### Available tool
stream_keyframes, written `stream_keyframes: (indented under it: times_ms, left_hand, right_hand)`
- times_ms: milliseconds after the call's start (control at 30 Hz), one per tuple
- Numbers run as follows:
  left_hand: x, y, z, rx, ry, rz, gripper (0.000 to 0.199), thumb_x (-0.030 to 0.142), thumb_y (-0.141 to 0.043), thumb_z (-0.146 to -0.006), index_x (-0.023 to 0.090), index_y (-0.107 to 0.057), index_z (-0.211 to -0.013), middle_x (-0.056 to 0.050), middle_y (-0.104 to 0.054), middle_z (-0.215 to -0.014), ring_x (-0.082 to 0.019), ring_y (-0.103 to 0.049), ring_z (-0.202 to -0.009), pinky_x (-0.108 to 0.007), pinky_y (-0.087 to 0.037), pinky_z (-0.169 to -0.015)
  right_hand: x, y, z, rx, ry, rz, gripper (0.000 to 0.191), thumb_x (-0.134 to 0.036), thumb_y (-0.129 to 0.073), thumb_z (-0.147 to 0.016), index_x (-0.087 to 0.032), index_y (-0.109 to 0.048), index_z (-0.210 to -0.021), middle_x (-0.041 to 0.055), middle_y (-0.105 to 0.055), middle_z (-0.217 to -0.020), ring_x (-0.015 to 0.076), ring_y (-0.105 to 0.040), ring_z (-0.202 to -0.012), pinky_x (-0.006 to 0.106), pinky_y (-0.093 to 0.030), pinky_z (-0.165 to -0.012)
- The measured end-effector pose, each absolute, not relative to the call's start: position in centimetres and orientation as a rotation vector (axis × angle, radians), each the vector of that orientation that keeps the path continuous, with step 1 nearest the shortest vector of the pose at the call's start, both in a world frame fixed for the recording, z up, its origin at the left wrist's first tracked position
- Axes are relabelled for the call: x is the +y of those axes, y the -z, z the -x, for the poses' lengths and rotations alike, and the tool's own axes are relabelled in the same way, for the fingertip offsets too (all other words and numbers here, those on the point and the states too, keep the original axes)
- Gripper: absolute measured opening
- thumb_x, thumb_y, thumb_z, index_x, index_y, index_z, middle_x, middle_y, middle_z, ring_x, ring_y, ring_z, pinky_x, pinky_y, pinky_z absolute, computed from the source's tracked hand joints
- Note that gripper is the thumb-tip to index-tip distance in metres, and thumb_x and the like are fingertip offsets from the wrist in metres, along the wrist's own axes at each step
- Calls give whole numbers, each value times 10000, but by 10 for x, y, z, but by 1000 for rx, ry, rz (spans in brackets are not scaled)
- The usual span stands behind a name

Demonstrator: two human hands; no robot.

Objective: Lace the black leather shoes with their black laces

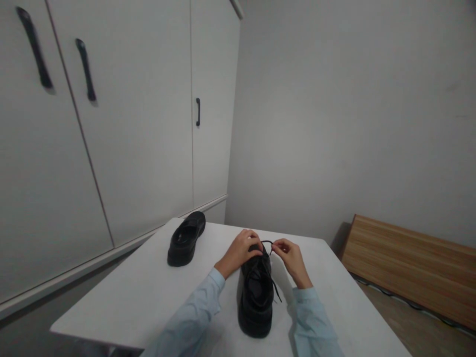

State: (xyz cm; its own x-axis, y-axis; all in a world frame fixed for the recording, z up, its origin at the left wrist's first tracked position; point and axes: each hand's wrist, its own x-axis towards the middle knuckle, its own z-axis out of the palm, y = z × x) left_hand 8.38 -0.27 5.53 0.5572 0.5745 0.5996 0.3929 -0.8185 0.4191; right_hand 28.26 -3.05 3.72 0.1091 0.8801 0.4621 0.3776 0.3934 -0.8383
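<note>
Laced shoe (256, 317): black, upright on the white worktop (126, 302) between the person's forearms, its heel toward the person and its front end pointing away.
Left hand (242, 250): laid over the front part of the laced shoe from its left side, fingers curved down onto it; I cannot tell whether they also pinch the lace (267, 241).
Right hand (292, 259): just beside the shoe's front on the right, thumb and fingertips closed together on the lace.
Lace strand: thin and black — it arches from the front of the shoe across to the right fingertips, a short bit dangling just below them.
Loose lace end (277, 291): hangs down along the right side of the shoe, near its opening.
Second shoe (186, 238): black, upright, well apart on the left, near the worktop's far left corner.
Sleeves (316, 317): light blue, reaching to both wrists.
Cupboard (141, 134): white doors on the left, with three dark handles (198, 112).
Wall (334, 124): pale, behind the worktop.
Wooden panel (412, 267): brown, striped grain — at the right, beyond the worktop's edge.
</note>
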Motion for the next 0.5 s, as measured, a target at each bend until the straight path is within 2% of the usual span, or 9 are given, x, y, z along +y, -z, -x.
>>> stream_keyframes:
  times_ms: [133, 267, 500]
  left_hand:
    - [0, -52, -81, 842, -982, -2651, 84, 300, -729, -714, 244, -717, -777, -23, -589, -1008, -196, -473, -1007, -311, -364, -896]
    - [1, -60, -82, 878, -802, -2726, 92, 326, -722, -720, 271, -733, -794, -20, -597, -990, -203, -465, -975, -309, -363, -846]
    - [-8, -77, -96, 1082, -531, -2768, 64, 228, -679, -728, 209, -739, -716, -67, -625, -897, -219, -504, -904, -285, -392, -744]
  right_hand:
    - [-28, -31, -283, -1382, -637, 1217, 157, -296, -700, -622, -150, -668, -667, 41, -667, -622, 169, -589, -595, 282, -446, -591]
    - [-28, -26, -281, -1278, -826, 1238, 158, -276, -713, -557, -149, -647, -623, 10, -624, -513, 143, -561, -499, 261, -434, -518]
    - [-30, -22, -278, -1179, -960, 1267, 98, -201, -659, -539, -147, -630, -615, 1, -634, -512, 139, -601, -509, 239, -461, -508]
